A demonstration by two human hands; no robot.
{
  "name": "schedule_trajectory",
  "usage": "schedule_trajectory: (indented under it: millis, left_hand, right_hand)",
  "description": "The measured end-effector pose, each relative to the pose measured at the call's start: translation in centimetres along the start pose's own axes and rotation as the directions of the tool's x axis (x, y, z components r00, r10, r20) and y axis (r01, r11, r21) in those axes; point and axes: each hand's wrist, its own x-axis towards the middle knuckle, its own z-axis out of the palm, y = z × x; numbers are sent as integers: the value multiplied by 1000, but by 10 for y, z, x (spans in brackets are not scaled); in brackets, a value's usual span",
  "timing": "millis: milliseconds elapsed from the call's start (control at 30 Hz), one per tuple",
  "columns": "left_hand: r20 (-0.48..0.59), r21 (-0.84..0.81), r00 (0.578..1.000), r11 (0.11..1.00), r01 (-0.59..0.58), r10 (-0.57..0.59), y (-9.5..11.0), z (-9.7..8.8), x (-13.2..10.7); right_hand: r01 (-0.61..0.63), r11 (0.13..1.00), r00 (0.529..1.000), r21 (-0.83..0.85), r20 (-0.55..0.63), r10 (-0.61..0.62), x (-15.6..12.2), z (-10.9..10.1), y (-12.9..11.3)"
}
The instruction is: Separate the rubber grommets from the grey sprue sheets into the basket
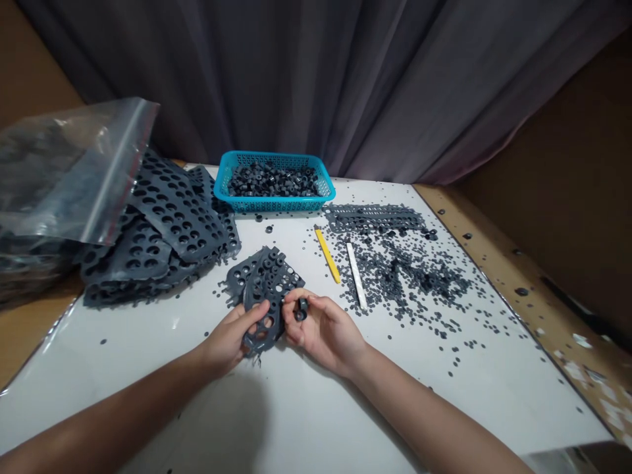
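My left hand [236, 334] grips a dark grey moulded rubber sheet [269, 283] by its near left side, thumb on top. Round holes run through the sheet, and some small ring-shaped parts still sit in its upper portion. At the sheet's right edge is my right hand [326, 326], palm turned up and fingers curled around a couple of small black rubber rings [300, 309]. Part of another perforated piece [238, 273] shows behind the held sheet on the left.
A blue basket [274, 205] of small black parts stands at the back. Stacked perforated sheets [162, 224] and a clear zip bag [64, 178] lie left. Right are a yellow cutter [327, 255], a white stick [356, 276], punched strips [375, 217] and scattered small discs [409, 283].
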Motion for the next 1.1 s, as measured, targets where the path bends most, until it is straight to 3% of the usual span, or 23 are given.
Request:
schedule_trajectory:
  millis: [200,267,333,400,500,600,733,833,933,1100]
  left_hand:
    - [-124,4,992,1000,-20,20,-5,-3,2]
    - [-132,40,991,999,-1,6,-8,-6,3]
    - [-81,101,997,995,1,7,-12,-9,3]
    - [-20,193,999,981,-30,34,-15,-13,0]
    - [62,335,993,935,-115,100,-15,-15,-7]
    - [96,357,987,921,-156,130,-12,-12,-15]
    - [158,377,978,907,-188,137,-11,-6,-15]
    - [149,480,977,852,-208,155,-13,-2,-8]
    - [92,608,988,778,-155,125,-8,3,-5]
    - [255,555,959,793,-252,126,4,8,-10]
  right_hand:
    - [-55,996,997,76,-54,60,-1,3,-5]
    - [-39,999,997,3,-70,39,-2,2,-5]
    - [6,977,996,-214,-85,-25,-5,1,-5]
    - [40,845,991,-534,-88,-103,-9,1,-5]
    - [78,460,977,-884,-25,-214,-13,4,-6]
    - [166,166,969,-972,130,-210,-15,6,-7]
    - [264,-37,946,-964,266,-187,-15,6,-7]
    - [294,-87,933,-952,306,-188,-16,7,-8]
    - [325,-56,932,-944,330,-149,-18,10,-10]
    - [371,58,924,-927,363,-121,-21,14,-10]
